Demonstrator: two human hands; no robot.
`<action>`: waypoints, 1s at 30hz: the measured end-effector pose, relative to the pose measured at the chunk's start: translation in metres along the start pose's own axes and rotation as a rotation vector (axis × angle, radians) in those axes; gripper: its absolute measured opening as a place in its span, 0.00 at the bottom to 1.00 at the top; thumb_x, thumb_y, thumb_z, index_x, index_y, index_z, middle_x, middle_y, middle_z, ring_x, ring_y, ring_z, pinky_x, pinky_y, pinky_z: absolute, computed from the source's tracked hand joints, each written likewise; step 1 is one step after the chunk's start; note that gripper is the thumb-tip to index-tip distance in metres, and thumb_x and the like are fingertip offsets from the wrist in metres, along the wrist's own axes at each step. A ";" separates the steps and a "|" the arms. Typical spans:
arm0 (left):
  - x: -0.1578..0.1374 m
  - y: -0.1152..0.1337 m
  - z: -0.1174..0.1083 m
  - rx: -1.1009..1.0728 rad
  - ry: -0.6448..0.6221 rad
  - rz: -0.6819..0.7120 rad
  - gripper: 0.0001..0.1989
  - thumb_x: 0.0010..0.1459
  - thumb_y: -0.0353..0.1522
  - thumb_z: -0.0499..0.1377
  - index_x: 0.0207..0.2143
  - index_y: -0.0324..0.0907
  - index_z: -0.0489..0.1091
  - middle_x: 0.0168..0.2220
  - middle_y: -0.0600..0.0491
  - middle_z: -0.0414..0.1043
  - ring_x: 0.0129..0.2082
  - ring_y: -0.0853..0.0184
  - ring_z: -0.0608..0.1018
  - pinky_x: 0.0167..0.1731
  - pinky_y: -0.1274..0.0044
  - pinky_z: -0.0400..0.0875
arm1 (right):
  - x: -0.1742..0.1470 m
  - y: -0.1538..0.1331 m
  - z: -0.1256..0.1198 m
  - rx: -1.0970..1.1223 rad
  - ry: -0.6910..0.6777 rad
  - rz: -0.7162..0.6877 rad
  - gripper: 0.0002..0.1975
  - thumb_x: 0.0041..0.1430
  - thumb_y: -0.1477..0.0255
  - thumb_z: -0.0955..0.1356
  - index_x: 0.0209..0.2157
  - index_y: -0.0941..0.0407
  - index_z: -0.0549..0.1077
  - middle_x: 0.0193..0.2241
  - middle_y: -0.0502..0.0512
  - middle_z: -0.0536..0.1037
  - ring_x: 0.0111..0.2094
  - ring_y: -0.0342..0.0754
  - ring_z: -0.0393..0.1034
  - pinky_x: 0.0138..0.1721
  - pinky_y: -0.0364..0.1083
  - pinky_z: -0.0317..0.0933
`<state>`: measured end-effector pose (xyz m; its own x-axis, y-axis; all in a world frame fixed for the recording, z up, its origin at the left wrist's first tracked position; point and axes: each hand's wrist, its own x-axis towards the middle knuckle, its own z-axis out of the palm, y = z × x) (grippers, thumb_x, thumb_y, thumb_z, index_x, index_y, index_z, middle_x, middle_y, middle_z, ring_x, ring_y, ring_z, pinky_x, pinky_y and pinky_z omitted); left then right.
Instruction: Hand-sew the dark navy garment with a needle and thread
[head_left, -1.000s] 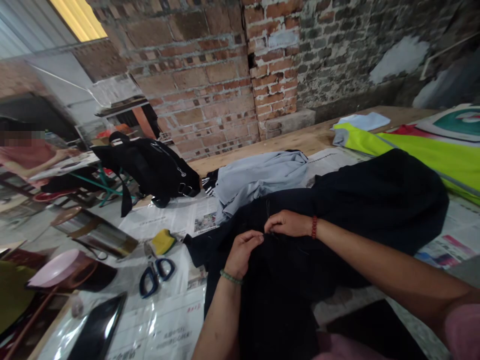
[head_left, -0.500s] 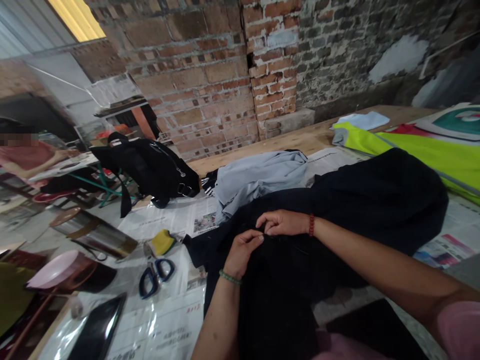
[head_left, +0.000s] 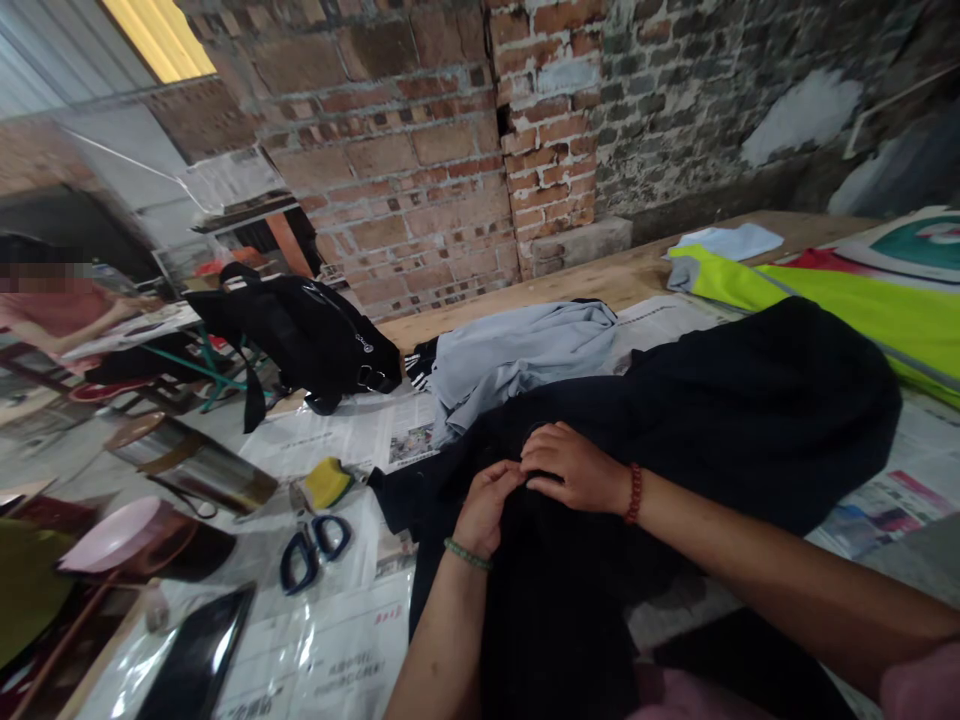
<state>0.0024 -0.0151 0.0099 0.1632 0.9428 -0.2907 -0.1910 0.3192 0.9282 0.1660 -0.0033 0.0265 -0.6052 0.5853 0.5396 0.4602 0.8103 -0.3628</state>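
A large dark navy or black garment [head_left: 735, 420] lies bunched across the table in front of me, running down to my lap. Over its middle my left hand [head_left: 484, 508], with a green bead bracelet, is closed in a pinch of thumb and forefinger. My right hand [head_left: 576, 468], wearing a red bead bracelet, meets it from the right with curled fingers, and the fingertips of both come together. Whatever sits between the fingertips is too small and dark to make out. Blue-handled scissors [head_left: 315, 548] lie left of the garment, beside a yellow-and-dark sponge [head_left: 328, 482].
Newspaper [head_left: 341, 640] under clear plastic covers the table. A phone [head_left: 196, 660], a steel flask [head_left: 195, 462] and a pink bowl [head_left: 120, 535] stand left. Behind are a black bag [head_left: 315, 340], grey cloth [head_left: 517, 350], a hi-vis garment [head_left: 825, 300] and an iron [head_left: 922, 245]. A person [head_left: 67, 320] sits far left.
My right hand has turned and lowered its fingers onto the left fingertips, its wrist shifting slightly right. The left hand stays nearly in place, still pinched.
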 end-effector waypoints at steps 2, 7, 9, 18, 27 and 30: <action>0.000 -0.001 0.000 -0.020 -0.014 -0.016 0.05 0.37 0.30 0.63 0.21 0.38 0.71 0.19 0.57 0.69 0.20 0.73 0.69 0.25 0.81 0.61 | 0.000 -0.001 0.004 -0.033 0.021 0.003 0.04 0.54 0.72 0.63 0.30 0.56 0.70 0.32 0.54 0.72 0.39 0.47 0.62 0.39 0.48 0.52; 0.001 -0.002 -0.001 -0.019 -0.016 0.000 0.04 0.37 0.29 0.62 0.21 0.38 0.72 0.19 0.57 0.70 0.21 0.73 0.69 0.25 0.81 0.61 | -0.001 -0.003 0.009 -0.027 0.065 0.024 0.06 0.56 0.74 0.61 0.30 0.56 0.68 0.30 0.53 0.72 0.37 0.47 0.61 0.38 0.48 0.53; 0.001 -0.002 0.000 -0.020 -0.016 0.008 0.04 0.38 0.29 0.62 0.21 0.38 0.72 0.19 0.57 0.69 0.21 0.73 0.69 0.25 0.81 0.60 | -0.003 -0.004 0.010 -0.009 0.095 0.012 0.07 0.57 0.74 0.60 0.30 0.55 0.67 0.30 0.53 0.72 0.38 0.47 0.61 0.39 0.48 0.53; -0.001 -0.002 0.003 -0.028 -0.003 0.042 0.05 0.37 0.29 0.63 0.21 0.37 0.72 0.18 0.56 0.69 0.20 0.74 0.68 0.24 0.82 0.60 | -0.009 -0.015 0.006 0.081 0.275 -0.088 0.07 0.57 0.76 0.58 0.31 0.54 0.65 0.30 0.54 0.72 0.36 0.45 0.64 0.39 0.49 0.57; 0.003 -0.005 0.000 0.050 -0.009 0.037 0.08 0.40 0.33 0.63 0.24 0.37 0.73 0.21 0.54 0.71 0.23 0.73 0.70 0.25 0.81 0.61 | 0.020 -0.018 -0.032 1.119 0.164 0.429 0.04 0.58 0.69 0.59 0.32 0.55 0.60 0.24 0.48 0.72 0.19 0.40 0.68 0.18 0.39 0.60; 0.002 -0.004 0.001 0.048 -0.009 0.027 0.07 0.40 0.32 0.64 0.23 0.37 0.73 0.21 0.56 0.71 0.22 0.74 0.69 0.26 0.82 0.61 | 0.037 -0.004 -0.049 1.516 -0.052 0.609 0.01 0.57 0.75 0.61 0.31 0.58 0.62 0.22 0.47 0.72 0.19 0.40 0.70 0.18 0.38 0.62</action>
<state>0.0046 -0.0146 0.0061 0.1674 0.9501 -0.2633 -0.1485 0.2883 0.9460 0.1736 0.0137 0.0850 -0.6183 0.7853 0.0327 -0.3778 -0.2605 -0.8885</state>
